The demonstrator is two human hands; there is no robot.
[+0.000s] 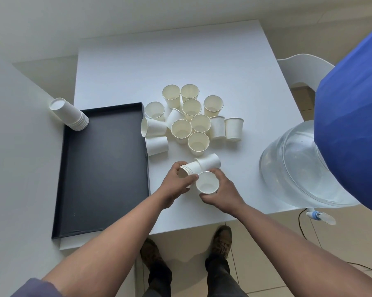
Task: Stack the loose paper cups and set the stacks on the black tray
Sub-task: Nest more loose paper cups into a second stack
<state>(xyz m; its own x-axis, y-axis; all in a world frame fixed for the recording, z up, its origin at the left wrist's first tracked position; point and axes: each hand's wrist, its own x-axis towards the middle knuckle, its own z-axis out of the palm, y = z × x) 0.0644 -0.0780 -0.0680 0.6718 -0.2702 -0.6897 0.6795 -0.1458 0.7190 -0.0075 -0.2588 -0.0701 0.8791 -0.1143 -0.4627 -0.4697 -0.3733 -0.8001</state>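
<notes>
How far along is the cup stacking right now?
Done: one stack stands upside down at the tray's far left corner. In hand: the left hand holds a partial stack on its side, and the right hand holds a single cup next to it. Left: over a dozen loose cups remain on the table, and the held stack isn't on the tray yet.

One black tray [103,168] is being shown, bearing one cup stack [70,114]. Fourteen loose cups [199,142] are being counted on one table [180,61].
</notes>
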